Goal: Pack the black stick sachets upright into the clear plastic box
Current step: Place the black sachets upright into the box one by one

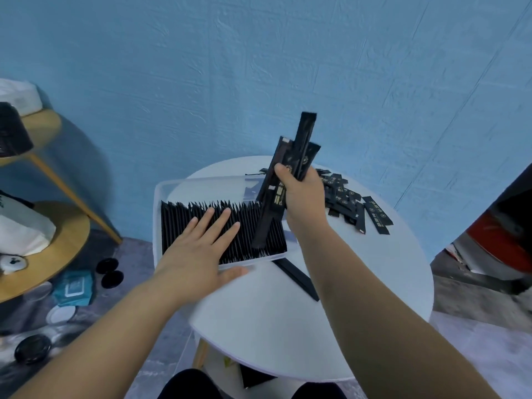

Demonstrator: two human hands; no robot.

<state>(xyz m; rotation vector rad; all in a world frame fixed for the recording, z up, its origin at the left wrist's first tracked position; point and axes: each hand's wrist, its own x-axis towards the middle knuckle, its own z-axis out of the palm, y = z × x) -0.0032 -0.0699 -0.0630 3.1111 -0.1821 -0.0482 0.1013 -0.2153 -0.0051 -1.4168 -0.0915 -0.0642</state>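
Note:
A clear plastic box (201, 184) sits on the left part of a round white table (288, 326). A dense row of black stick sachets (253, 223) stands upright inside it. My left hand (198, 249) lies flat on the tops of the packed sachets, fingers spread, thumb over the box's near wall. My right hand (302, 194) grips a bunch of several black sachets (290, 156), their lower ends reaching down into the box's right end. A loose pile of sachets (354, 205) lies on the table behind and right of that hand.
One black sachet (296, 276) lies flat on the table just in front of the box. A two-tier wooden side table (57, 231) with white items stands at left. Round black lids (109, 273) and a teal packet (74, 287) lie on the floor.

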